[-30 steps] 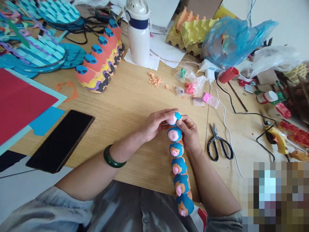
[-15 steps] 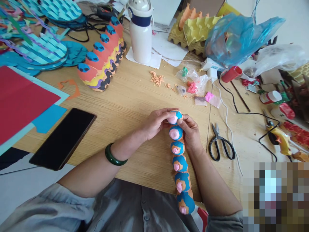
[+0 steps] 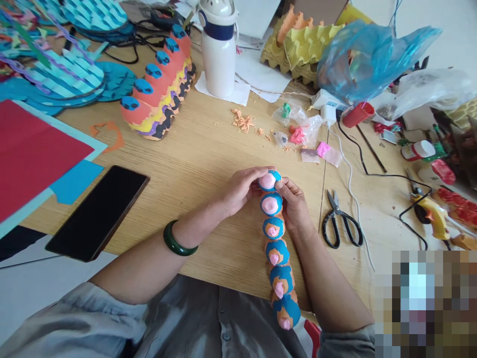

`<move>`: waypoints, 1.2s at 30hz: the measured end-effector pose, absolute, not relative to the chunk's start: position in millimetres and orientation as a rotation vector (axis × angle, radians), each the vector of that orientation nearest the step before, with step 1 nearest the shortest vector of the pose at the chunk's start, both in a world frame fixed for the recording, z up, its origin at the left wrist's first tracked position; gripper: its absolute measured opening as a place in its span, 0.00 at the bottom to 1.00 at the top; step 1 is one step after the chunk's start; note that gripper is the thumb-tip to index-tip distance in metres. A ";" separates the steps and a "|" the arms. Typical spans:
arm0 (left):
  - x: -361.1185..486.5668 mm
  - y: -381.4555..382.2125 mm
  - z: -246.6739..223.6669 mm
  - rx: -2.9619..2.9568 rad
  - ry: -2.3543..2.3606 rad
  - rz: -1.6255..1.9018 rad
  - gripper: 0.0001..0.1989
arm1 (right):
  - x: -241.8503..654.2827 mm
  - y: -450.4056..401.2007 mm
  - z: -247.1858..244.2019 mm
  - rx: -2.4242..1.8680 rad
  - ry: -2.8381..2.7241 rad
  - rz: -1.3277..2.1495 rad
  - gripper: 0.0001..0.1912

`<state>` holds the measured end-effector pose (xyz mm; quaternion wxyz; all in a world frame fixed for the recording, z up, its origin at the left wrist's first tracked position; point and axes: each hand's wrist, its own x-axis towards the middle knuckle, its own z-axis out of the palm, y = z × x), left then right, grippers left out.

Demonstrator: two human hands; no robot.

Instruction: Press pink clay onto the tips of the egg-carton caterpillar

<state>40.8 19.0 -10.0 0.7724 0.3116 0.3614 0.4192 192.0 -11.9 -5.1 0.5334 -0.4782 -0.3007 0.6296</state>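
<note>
A long strip of egg-carton cups runs from my hands down toward my lap, its bumps coated in orange and blue with pink dabs on them. The pink on the two farthest bumps is spread into wide round patches; on the nearer ones it sits as small lumps. My left hand grips the far end from the left, fingers curled behind the last bump and partly hidden. On the other side my right hand pinches the same end, its thumb against the blue rim.
Black-handled scissors lie right of my right hand, near a white cable. A phone rests at left. Farther back are a painted egg-carton strip, a white bottle, orange scraps and clay packets.
My left thumb or finger has drawn back off the farthest pink patch, which now shows more fully and looks wider. Both hands stay at the strip's far end.
</note>
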 end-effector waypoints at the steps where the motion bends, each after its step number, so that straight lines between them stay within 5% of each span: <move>1: 41.0 19.0 -10.5 0.673 0.786 0.915 0.24 | 192.7 -11.5 -5.6 -1.138 -0.710 1.506 0.17; 5: 41.8 16.8 -9.4 0.881 0.861 1.011 0.33 | 194.1 -11.0 -8.8 -1.116 -0.715 1.521 0.17; 17: 38.6 14.0 -8.3 1.242 0.902 1.160 0.33 | 197.9 -9.7 -14.0 -1.058 -0.616 1.581 0.17; 36: 41.4 12.2 0.6 0.910 0.756 1.127 0.28 | 203.0 -12.1 -0.3 -0.971 -0.461 1.841 0.14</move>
